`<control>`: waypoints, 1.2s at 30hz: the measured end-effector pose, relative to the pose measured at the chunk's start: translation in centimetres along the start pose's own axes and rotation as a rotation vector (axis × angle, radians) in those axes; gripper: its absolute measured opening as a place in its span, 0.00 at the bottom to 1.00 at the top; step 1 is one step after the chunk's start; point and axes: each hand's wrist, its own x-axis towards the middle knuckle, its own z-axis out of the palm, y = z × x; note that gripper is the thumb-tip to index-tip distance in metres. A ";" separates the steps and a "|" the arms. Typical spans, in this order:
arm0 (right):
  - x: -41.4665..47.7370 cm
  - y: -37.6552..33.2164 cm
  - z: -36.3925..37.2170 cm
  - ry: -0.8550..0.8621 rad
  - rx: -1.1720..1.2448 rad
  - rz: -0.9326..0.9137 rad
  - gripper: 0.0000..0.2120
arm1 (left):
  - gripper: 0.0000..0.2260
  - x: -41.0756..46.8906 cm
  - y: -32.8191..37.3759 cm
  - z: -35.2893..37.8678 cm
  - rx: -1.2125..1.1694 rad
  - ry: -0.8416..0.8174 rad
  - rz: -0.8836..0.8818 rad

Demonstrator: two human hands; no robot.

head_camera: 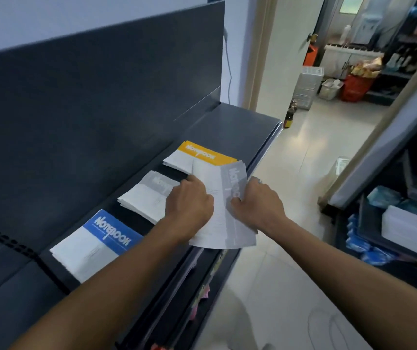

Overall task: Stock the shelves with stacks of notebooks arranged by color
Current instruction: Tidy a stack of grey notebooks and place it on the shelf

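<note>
Three notebook stacks lie in a row on the dark shelf (240,122): a blue-topped stack (96,245) nearest me, a grey-topped stack (144,195) in the middle and a yellow-topped stack (202,154) farthest. Both hands hold a grey notebook stack (221,205) above the shelf's front edge, between the grey and yellow stacks. My left hand (188,204) grips its left edge. My right hand (259,204) grips its right side, thumb on the grey cover band.
The shelf's tall dark back panel (101,97) rises on the left. Lower shelves with small goods (202,294) sit below the front edge. A tiled aisle (290,185) runs on the right, with another stocked rack (404,223) beyond it. A dark bottle (289,117) stands on the floor.
</note>
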 end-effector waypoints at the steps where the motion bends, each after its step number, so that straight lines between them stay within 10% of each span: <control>1: 1.1 1.0 -0.3 -0.008 -0.001 -0.009 0.13 | 0.16 0.9 1.0 0.3 0.000 -0.004 -0.004; 16: 17.7 15.6 -7.3 -0.215 0.029 -0.174 0.15 | 0.14 12.3 17.5 4.5 -0.051 0.052 -0.220; 36: 39.6 11.6 -3.1 -0.306 -0.041 -0.429 0.09 | 0.19 28.2 15.6 8.5 -0.156 0.117 -0.560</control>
